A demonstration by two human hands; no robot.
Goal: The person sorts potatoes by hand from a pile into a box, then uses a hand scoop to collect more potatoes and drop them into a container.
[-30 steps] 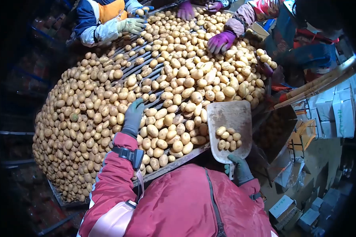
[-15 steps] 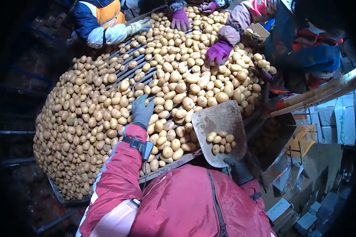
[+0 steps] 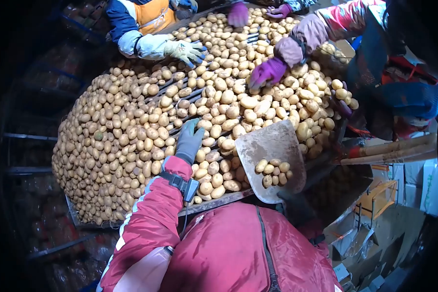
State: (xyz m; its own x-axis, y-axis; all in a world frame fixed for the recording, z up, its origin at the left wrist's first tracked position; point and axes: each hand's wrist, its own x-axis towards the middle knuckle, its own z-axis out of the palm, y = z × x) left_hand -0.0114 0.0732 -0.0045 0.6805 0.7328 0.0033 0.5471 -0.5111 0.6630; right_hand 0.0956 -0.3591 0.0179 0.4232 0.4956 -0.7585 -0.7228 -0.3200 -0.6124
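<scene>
My left hand (image 3: 189, 139), in a grey glove, rests on the potatoes (image 3: 114, 121) over the slatted table. Its thumb and fingers are apart, and nothing shows in its grasp. In shadow at the lower right, my right hand (image 3: 293, 203), in a dark glove, grips the near end of a worn metal scoop (image 3: 253, 146). Several small potatoes (image 3: 274, 172) lie in the scoop, which is tilted above the table's near edge. Part of my right hand is lost in the dark.
Across the table are co-workers' hands: a white-and-blue glove (image 3: 185, 51), a purple glove (image 3: 267, 73) and another purple glove (image 3: 238, 14). Bare slats (image 3: 192, 97) show between potatoes. Wooden poles (image 3: 389, 150) jut at right, above a dark bin (image 3: 343, 187) and near white boxes (image 3: 429, 187).
The view has shifted, so the heap sits further right. My left hand stays low over the potatoes. The white-gloved hand reaches further onto them; the scoop keeps its small potatoes.
</scene>
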